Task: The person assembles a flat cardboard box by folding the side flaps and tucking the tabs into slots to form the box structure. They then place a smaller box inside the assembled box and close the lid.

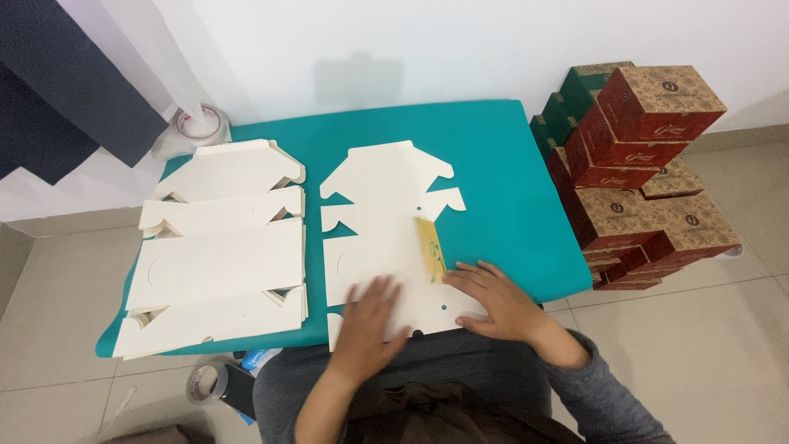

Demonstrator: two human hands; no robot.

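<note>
A flat cream die-cut cardboard box blank [382, 205] lies on the teal table [493, 164] in front of me. My left hand [370, 321] presses flat on its near part, fingers spread. My right hand [493, 296] lies palm-down on the blank's near right corner, fingers pointing left. A narrow yellow-green strip [430, 247] lies on the blank just beyond my right fingertips. Neither hand grips anything.
A stack of the same cream blanks [218, 247] covers the table's left half. Red, brown and green printed boxes [641, 164] are piled on the floor to the right. One tape roll [201, 123] sits at the far left corner, another tape roll [205, 382] on the floor.
</note>
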